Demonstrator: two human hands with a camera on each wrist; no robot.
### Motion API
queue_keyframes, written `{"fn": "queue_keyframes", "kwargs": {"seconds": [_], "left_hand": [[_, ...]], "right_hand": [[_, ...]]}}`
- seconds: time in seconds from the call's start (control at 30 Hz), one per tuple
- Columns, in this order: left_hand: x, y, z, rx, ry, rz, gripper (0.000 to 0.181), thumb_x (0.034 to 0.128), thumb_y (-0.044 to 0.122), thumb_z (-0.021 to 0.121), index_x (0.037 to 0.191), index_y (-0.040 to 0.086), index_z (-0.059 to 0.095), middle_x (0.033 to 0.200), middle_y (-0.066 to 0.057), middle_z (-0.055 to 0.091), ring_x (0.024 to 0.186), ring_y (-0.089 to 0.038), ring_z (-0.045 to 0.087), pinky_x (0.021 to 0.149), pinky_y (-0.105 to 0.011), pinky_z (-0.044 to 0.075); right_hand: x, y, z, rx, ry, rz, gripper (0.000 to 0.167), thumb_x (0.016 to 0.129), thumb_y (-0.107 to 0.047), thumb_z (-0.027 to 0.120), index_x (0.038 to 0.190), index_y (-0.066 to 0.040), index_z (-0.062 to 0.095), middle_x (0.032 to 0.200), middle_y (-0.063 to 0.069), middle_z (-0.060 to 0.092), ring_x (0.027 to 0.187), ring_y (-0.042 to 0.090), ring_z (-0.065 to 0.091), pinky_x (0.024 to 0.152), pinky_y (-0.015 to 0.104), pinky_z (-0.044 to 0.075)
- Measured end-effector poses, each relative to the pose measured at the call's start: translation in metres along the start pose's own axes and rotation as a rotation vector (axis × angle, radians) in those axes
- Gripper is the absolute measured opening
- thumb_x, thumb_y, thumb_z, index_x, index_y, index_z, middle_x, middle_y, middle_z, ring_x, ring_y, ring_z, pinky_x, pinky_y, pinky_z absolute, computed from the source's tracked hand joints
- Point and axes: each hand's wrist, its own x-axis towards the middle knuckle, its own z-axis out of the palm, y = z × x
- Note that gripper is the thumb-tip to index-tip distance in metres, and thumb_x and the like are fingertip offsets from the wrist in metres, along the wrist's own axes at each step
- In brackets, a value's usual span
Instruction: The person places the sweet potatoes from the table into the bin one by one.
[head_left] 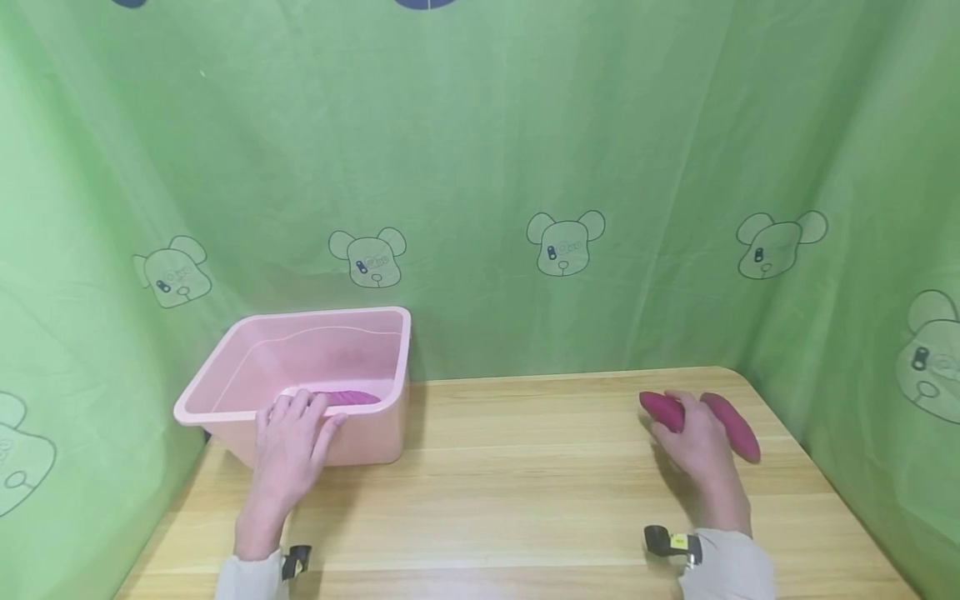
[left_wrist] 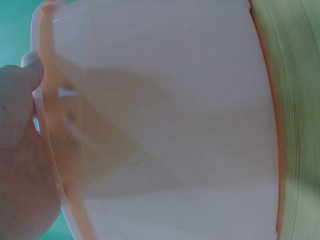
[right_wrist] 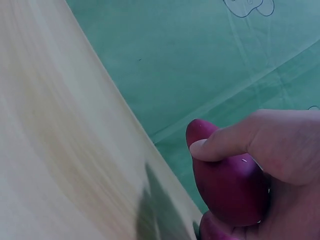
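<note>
Pale sleeves [head_left: 251, 577] end at black wrist mounts [head_left: 658, 541]; beyond them, the left hand [head_left: 288, 450] hooks its fingers over the near rim of a smooth pink plastic tub [head_left: 375, 440], a grip that probably steadies it. Inside lies a ribbed magenta object [head_left: 348, 397], partly hidden. Toward the right of the wood-grain worktop [head_left: 510, 492], the right hand [head_left: 701, 446] has its grip wrapped around a tapered purple sweet potato [right_wrist: 230, 192], thumb laid across it, seemingly for security. Just beside the knuckles is a second sweet potato [head_left: 737, 429], slightly curved; whether they touch I cannot tell.
</note>
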Motion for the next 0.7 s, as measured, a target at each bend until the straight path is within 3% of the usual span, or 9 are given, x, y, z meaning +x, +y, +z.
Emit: {"fn": "queue_keyframes", "kwargs": {"seconds": [0.3, 0.7], "left_hand": [[0.0, 0.0, 0.0, -0.004, 0.003, 0.002, 0.021, 0.101, 0.031, 0.064, 0.098, 0.011, 0.059, 0.098, -0.009, 0.056, 0.097, -0.036, 0.049, 0.094, -0.058, 0.031], [0.0, 0.001, -0.001, -0.006, 0.004, 0.002, 0.021, 0.1012, 0.032, 0.063, 0.098, 0.011, 0.059, 0.097, -0.008, 0.056, 0.097, -0.035, 0.049, 0.092, -0.057, 0.031]], "right_hand": [[-0.004, -0.013, -0.005, 0.003, 0.022, 0.008, 0.074, 0.101, -0.034, 0.064, 0.159, -0.006, 0.029, 0.137, 0.035, 0.048, 0.11, 0.054, 0.056, 0.08, 0.062, 0.051], [-0.006, -0.025, -0.017, -0.024, 0.094, -0.079, 0.067, 0.098, -0.017, 0.066, 0.156, -0.002, 0.035, 0.136, 0.035, 0.05, 0.109, 0.051, 0.055, 0.079, 0.063, 0.048]]}}
